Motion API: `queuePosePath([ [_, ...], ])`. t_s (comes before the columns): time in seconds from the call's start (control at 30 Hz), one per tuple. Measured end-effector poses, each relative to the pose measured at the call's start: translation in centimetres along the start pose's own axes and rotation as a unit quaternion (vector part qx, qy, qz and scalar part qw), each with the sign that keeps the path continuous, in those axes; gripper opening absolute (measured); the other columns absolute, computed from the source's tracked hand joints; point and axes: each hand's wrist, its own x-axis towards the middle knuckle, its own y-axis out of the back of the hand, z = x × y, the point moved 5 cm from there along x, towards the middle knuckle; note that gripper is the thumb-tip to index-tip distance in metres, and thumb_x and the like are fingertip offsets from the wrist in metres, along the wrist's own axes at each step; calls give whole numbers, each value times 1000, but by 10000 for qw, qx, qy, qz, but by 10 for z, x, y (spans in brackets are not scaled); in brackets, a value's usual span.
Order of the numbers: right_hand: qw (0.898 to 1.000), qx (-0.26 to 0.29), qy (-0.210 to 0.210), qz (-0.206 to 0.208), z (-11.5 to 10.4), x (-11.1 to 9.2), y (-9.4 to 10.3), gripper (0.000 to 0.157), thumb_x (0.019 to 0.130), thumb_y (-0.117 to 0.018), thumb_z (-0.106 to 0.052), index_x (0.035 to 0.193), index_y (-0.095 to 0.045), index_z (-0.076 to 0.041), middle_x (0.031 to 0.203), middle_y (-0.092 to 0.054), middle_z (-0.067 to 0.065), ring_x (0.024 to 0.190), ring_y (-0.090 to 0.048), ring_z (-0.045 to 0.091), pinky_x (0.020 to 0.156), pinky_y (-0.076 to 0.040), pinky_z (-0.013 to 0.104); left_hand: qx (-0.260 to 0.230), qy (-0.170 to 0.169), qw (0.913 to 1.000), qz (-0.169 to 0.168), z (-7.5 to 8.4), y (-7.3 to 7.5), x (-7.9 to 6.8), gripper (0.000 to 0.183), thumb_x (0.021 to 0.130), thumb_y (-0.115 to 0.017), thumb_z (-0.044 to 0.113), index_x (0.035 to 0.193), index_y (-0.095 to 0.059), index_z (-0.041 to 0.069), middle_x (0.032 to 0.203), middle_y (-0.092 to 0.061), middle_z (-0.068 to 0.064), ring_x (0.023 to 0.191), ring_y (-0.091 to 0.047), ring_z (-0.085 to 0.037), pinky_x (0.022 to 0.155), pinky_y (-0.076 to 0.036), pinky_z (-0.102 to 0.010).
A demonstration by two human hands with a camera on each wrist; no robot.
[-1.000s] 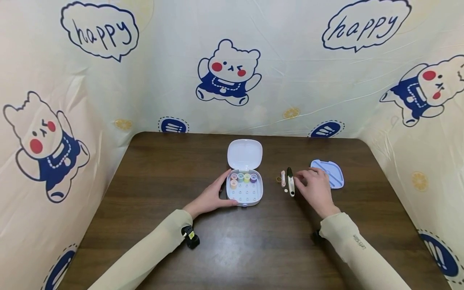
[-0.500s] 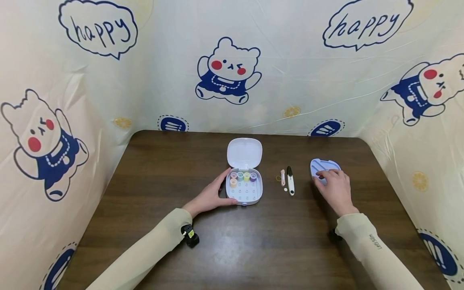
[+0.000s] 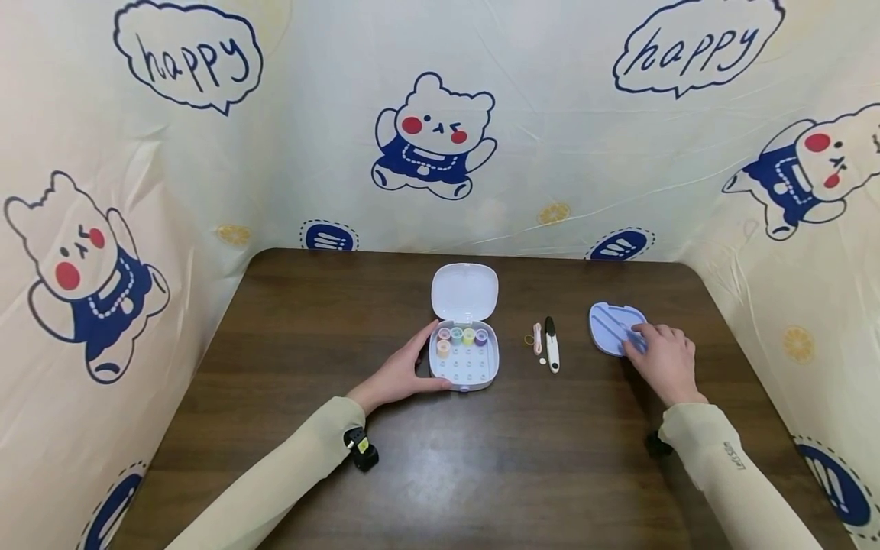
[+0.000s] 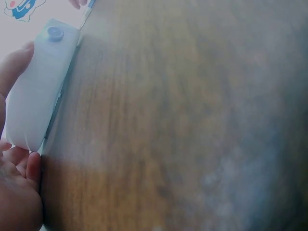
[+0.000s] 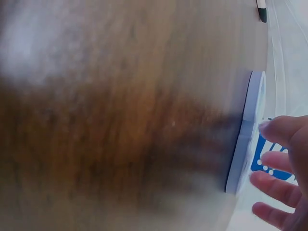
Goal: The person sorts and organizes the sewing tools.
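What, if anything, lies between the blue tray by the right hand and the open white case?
A black-tipped white tool, small white disc, pinkish bundle and thin yellowish loop lie on the table between the blue tray and the open white case.

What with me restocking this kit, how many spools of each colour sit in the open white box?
Small round pink or peach spools: 2
Small round teal spool: 1
Small round yellow spool: 1
Small round purple spool: 1
Total: 5
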Motion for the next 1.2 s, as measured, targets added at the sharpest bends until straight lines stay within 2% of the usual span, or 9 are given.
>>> queuePosePath([
  [0.2,9993,-65,-152,-346,9,2,-7,49,99,-69,-30,129,-61,7,130,-55,39,118,-42,58,102,-27,75,7,4,10000,4,0,-1,0,118,81,-89,49,169,-13,25,172,-21,-2,156,-26,-22,123,-30,-47],
  [0.6,9982,-114,-171,-560,16,5,-9,49,99,-68,-33,131,-62,4,131,-54,39,122,-37,62,103,-20,78,9,-176,9998,24,1,0,-1,118,83,-89,45,169,-13,21,172,-21,-4,157,-23,-23,125,-26,-49],
  [1.2,9985,-85,27,-540,18,5,-10,48,97,-71,-33,123,-66,7,126,-57,38,121,-38,59,107,-12,83,55,-102,9999,26,2,0,-1,117,83,-88,48,169,-12,24,172,-20,-2,157,-23,-21,125,-26,-47],
])
